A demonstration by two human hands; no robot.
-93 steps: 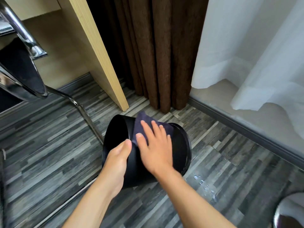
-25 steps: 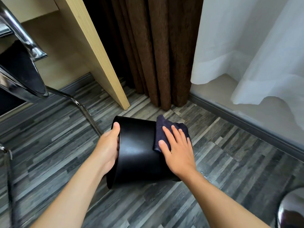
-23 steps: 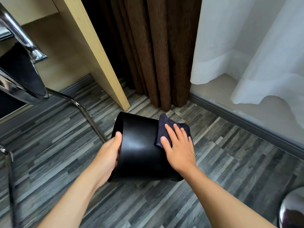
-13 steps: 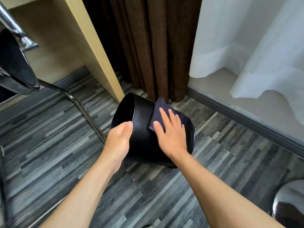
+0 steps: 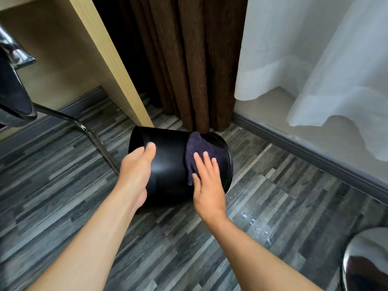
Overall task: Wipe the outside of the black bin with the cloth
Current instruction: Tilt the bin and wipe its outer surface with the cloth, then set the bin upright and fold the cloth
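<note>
The black bin (image 5: 170, 164) lies tipped on its side above the grey wood-pattern floor, its open mouth facing left and its base facing right. My left hand (image 5: 136, 171) grips the rim at the mouth, thumb on the outer wall. A dark purple cloth (image 5: 197, 151) is draped over the wall near the base. My right hand (image 5: 206, 181) lies flat on the cloth's near end, fingers spread, pressing it against the bin.
A wooden desk leg (image 5: 117, 76) stands just behind the bin, with brown curtains (image 5: 189, 59) and white sheer curtains (image 5: 315, 49) further right. A chrome chair frame (image 5: 88, 131) runs at the left. Small debris flecks (image 5: 256, 225) lie on the floor at the right. A chrome stool (image 5: 367, 259) fills the lower right corner.
The bin has turned in my hands, its mouth swinging about. My right hand and the cloth have slid along the wall toward the base end.
</note>
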